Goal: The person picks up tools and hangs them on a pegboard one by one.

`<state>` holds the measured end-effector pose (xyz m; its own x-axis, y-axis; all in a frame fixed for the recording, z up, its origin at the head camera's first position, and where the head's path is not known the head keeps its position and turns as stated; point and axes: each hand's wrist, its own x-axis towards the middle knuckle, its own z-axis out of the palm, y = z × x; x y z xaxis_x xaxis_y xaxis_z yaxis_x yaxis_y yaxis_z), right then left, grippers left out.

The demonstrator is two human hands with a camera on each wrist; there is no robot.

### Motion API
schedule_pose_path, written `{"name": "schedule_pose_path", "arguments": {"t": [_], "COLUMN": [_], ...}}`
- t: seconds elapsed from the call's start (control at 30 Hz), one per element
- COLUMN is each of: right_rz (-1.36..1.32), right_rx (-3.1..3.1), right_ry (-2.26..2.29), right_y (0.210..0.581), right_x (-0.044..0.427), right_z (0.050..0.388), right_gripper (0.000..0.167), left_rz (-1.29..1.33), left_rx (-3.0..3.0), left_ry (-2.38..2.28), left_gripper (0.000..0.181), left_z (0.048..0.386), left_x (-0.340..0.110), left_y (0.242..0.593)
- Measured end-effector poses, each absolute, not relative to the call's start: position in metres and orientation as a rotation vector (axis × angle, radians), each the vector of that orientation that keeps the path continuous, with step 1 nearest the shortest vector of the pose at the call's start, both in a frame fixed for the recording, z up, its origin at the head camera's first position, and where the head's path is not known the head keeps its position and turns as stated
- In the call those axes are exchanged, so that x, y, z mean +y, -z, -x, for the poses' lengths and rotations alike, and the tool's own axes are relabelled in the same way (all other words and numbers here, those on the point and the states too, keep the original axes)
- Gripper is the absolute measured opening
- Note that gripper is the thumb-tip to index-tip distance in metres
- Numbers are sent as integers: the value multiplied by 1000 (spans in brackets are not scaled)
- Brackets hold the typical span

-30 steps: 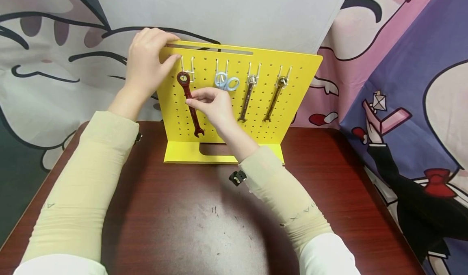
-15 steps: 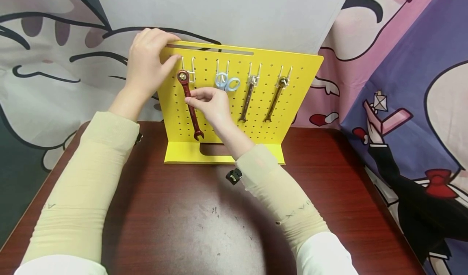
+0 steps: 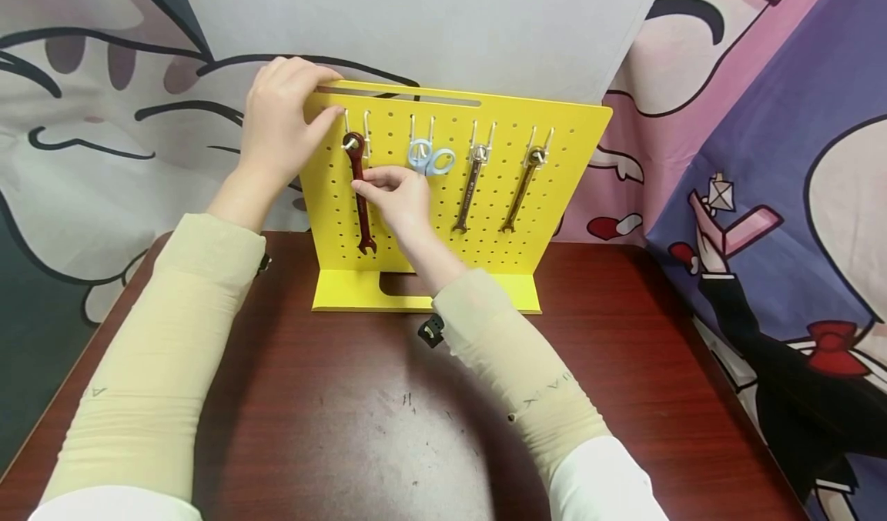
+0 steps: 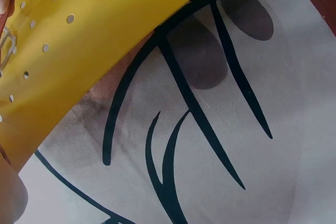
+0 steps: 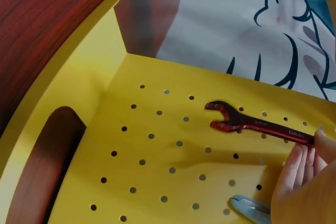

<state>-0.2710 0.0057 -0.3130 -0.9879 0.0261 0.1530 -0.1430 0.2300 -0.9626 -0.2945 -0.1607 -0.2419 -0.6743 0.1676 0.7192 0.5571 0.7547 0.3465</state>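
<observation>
A dark red combination wrench hangs nearly upright before the left side of the yellow pegboard. My right hand pinches its shank between thumb and fingers. In the head view, a white hook tip shows within the wrench's ring end; how far it passes through I cannot tell. The right wrist view has the wrench's open-ended jaw apart from the board. My left hand grips the board's upper left corner, thumb in front; the other fingers are partly hidden behind.
Light blue scissors hang on the second hook, right of the red wrench. Two more wrenches, a silver one and a bronze-toned one, hang further right. The board's base stands on a dark red-brown table, with printed cloth behind.
My right hand has shifted slightly left. The red wrench's ring end moved a little right and up, while its lower end swung left and rose. My left hand keeps its grip.
</observation>
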Motion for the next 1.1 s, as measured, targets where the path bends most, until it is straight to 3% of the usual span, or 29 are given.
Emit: {"name": "schedule_pose_path", "arguments": {"t": [1.1], "right_rz": [-193], "right_rx": [-2288], "right_ry": [-1805], "right_y": [322], "right_x": [12], "right_z": [266], "right_gripper": [20], "left_rz": [538], "left_rx": [-2221], "left_ry": [692], "left_gripper": [32], "left_z": [297], "left_x": [-158], "left_y": [247]}}
